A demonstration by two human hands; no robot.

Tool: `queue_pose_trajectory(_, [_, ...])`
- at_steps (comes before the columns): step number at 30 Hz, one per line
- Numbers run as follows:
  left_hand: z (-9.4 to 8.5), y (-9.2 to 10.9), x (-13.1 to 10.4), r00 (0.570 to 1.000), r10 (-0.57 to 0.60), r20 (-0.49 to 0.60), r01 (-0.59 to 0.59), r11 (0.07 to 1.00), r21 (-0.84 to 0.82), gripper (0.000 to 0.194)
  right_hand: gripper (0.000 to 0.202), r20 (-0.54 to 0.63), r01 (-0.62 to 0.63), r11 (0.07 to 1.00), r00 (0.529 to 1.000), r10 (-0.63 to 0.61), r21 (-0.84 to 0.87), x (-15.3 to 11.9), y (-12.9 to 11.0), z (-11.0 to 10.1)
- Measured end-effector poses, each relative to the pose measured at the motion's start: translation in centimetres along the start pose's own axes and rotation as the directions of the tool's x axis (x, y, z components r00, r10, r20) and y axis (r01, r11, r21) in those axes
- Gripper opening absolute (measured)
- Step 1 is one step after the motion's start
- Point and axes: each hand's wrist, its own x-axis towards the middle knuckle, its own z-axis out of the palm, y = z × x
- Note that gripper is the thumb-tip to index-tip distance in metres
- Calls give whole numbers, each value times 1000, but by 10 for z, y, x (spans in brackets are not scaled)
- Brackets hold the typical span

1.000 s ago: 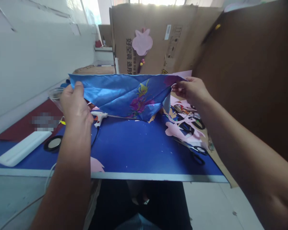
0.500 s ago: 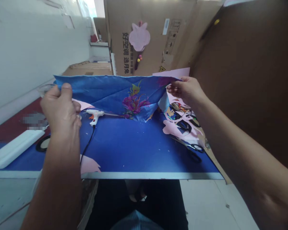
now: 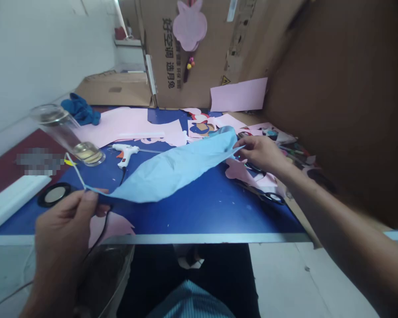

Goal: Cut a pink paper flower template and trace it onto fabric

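Note:
A piece of blue cloth (image 3: 172, 170) stretches slantwise between my hands above the blue table, its pale, plain side facing me. My left hand (image 3: 68, 221) pinches one end low at the left, near the table's front edge. The other end is pinched by my right hand (image 3: 260, 152), higher and farther away at the right. Behind the cloth, on the left, lies a white glue gun (image 3: 126, 154) with a black cord. Pink paper cutouts (image 3: 237, 172) and scissors (image 3: 273, 197) lie under and beside my right hand.
A glass cup (image 3: 69, 137) stands at the left, near a crumpled dark blue cloth (image 3: 81, 109). Pink paper sheets (image 3: 119, 123) spread over the table's back. Large cardboard walls (image 3: 199, 95) rise behind and at the right. A roll of tape (image 3: 55, 194) lies at the left.
Both hands have lowered the cloth, my left hand farther down toward me. The flowered side showed before; now the pale side shows. The cup and table's back have come into view.

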Motion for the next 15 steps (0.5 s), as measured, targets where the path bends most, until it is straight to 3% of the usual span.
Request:
queue_pose_trajectory(3, [-7,-18,-6,978,111,174,-132,985,113,25,35,12,31,973,999,-29,-230,-10,7,4])
queue_pose_trajectory(6, [-5,-25,-10,935,166,314,-235,951,199,24,38,39,106,934,994,-99,-342,-20,10,10])
queue_pose_trajectory(10, [9,-8,-26,910,383,159,-414,850,326,25,38,54,123,908,992,-111,-401,-30,8,17])
queue_pose_trajectory(12, [25,7,-41,837,516,185,-546,812,205,23,39,69,134,910,991,-116,-393,-31,4,19])
queue_pose_trajectory(15, [60,28,-65,699,591,402,-671,736,84,30,39,68,140,925,990,-124,-353,-28,-5,21])
